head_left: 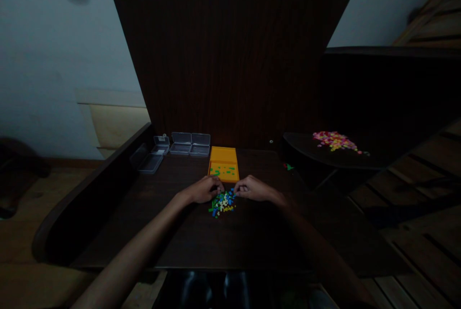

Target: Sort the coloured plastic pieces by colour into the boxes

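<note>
A small heap of tiny coloured pieces, blue, green, yellow and white, lies on the dark wooden table. My left hand rests at the heap's upper left with its fingers curled down. My right hand sits at the heap's upper right, fingers pinched toward the pieces. What either hand holds is too small to make out. Just behind the hands lies an open orange case with a few green pieces in its near half.
Several clear plastic boxes stand open at the table's back left. A second pile of pink and yellow pieces lies on a dark round surface to the right. A stray green and red piece lies near the table's right edge.
</note>
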